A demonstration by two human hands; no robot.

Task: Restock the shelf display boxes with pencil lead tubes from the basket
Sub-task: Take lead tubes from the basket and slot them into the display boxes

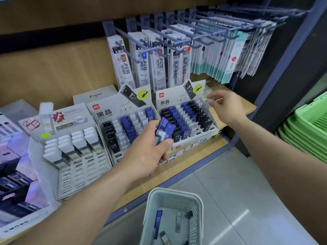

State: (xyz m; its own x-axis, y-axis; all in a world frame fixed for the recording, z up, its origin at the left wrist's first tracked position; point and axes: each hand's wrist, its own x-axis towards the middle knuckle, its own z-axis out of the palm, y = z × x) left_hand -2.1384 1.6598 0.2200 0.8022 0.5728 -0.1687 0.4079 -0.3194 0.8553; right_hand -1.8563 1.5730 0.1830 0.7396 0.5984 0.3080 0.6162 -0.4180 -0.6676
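L hand (146, 152): 3 tubes (167, 128); R hand (224, 105): 1 tube (209, 102).

Overhead room tight: peg hooks (178, 43) jut forward, hanging refill packs (160, 68) drop almost to header cards (169, 101) behind display boxes. Approach open from front, over bare shelf strip (185, 167). Right display box (211, 119) packed row on row; middle display box (104, 110) shows gaps among tubes. Left hand (146, 152), gripping blue lead tubes (165, 128), blocks seam between both boxes. Right hand (224, 105), pinching clear tube (208, 102), hovers above right box's outer wall. Bare shelf beyond, then dark upright post (283, 64).
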